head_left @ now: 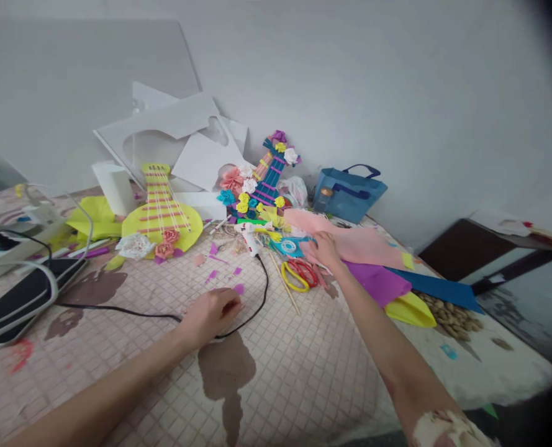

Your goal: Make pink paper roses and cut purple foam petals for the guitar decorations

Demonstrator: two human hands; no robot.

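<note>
My left hand [213, 315] rests on the table with its fingers curled in, and I see nothing inside them. It lies over the black cord [252, 315] of a white glue gun [249, 239]. Further right, my right hand [323, 249] reaches forward and its fingers close on pink crepe paper [369, 243]. Its fingertips are partly hidden among paper scraps. Just left of them is a blue piece with a round white print [289, 246]. Scissors with yellow handles [294, 279] and a red-handled pair [306, 272] lie in front, beside a thin wooden stick [285, 287].
A yellow paper guitar [161, 214] and a blue, flower-covered one [271, 180] lean on white board offcuts [205, 152]. A blue bag [350, 192] stands at the wall. Purple paper [378, 282] and peanuts [450, 318] lie right; a black tablet-like device [28, 298] and cables lie left.
</note>
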